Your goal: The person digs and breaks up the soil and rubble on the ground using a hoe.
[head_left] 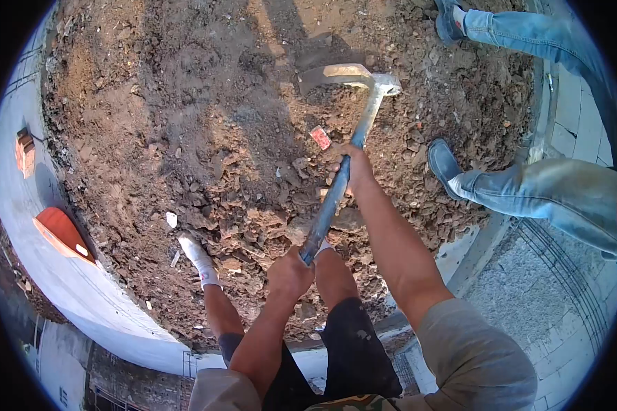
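Your left hand (291, 275) is closed around the lower end of the one hoe (336, 194), and your right hand (356, 166) is wrapped around its handle farther up: two hands, one tool. The hoe's metal head (373, 81) lies beyond your right hand, over the broken soil (206, 137). One small red-and-white packet (320, 138) sits on the soil just beside your right hand. Two jeans-clad legs (562, 195) of another person stand to your right; one orange object (63, 235) is at far left.
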A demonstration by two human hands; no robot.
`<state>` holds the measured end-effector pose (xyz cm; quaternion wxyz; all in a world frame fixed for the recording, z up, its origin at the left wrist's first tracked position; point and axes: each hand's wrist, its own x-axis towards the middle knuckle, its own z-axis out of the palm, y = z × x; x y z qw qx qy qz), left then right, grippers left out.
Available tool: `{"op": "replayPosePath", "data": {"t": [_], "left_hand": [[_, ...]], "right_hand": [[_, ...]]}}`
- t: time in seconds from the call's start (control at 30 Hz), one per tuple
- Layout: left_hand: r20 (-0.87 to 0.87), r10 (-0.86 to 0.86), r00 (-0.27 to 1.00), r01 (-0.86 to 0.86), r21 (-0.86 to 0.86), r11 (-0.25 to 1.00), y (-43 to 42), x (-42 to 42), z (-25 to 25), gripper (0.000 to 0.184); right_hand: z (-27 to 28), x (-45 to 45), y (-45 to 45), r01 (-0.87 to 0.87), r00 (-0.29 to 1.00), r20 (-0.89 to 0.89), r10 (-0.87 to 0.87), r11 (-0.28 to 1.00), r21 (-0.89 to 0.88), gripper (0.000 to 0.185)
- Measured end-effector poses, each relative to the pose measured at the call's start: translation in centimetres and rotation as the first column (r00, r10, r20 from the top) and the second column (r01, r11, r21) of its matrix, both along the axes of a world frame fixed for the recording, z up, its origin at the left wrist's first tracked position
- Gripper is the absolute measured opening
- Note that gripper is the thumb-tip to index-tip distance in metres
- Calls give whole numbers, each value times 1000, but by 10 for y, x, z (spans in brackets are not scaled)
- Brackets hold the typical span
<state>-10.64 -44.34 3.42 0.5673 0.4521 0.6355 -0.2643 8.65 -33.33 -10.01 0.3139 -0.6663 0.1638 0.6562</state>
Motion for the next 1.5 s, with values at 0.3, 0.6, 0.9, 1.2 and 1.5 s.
{"op": "replayPosePath", "data": {"t": [0.3, 0.6, 0.9, 1.2, 1.5], "left_hand": [[-13, -104, 994, 95, -299, 949, -155, -15, 72, 46], [-24, 215, 976, -200, 283, 938, -134, -19, 30, 27], [-57, 502, 863, -487, 171, 857, -72, -53, -31, 39], [44, 582, 812, -561, -219, 799, -232, -84, 49, 50], [60, 529, 847, -507, -210, 836, -254, -139, 15, 33]], "right_hand": [[69, 3, -198, 130, 986, -71, -153, 958, -256, 11], [81, -33, -62, 48, 970, -245, -6, 985, 167, 10], [-5, -145, 28, -515, 853, -8, 522, 843, 155, 9], [10, -146, -172, -521, 847, 35, 530, 841, -145, 9], [7, -186, -195, -455, 875, 111, 471, 879, -142, 9]]}}
